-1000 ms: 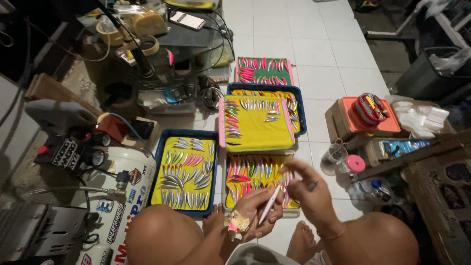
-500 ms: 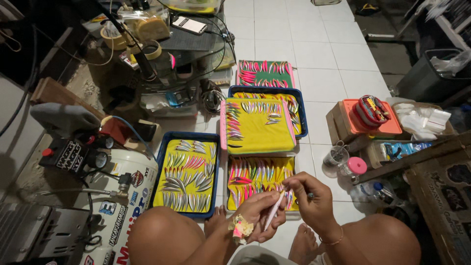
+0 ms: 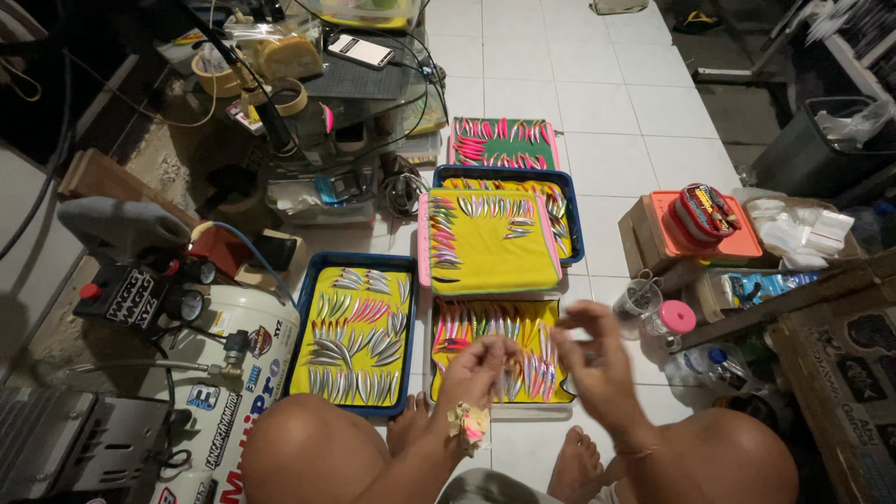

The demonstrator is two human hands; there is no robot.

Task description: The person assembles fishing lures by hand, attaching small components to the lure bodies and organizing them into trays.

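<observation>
the person's left hand [image 3: 481,371] hangs curled over the near edge of a yellow foam pad studded with small pink and silver fishing lures [image 3: 501,350], pinching a small crumpled pink-and-yellow scrap [image 3: 469,426] below the palm. the right hand [image 3: 597,359] hovers just beside it over the pad's right edge, blurred, fingers loosely bent; whether it grips anything cannot be told. a blue plastic tray [image 3: 308,303] lies left of that pad.

White compressor tank [image 3: 245,373] left; phone [image 3: 361,50] top; orange-lidded box [image 3: 691,238] right; tape rolls [image 3: 219,75].
</observation>
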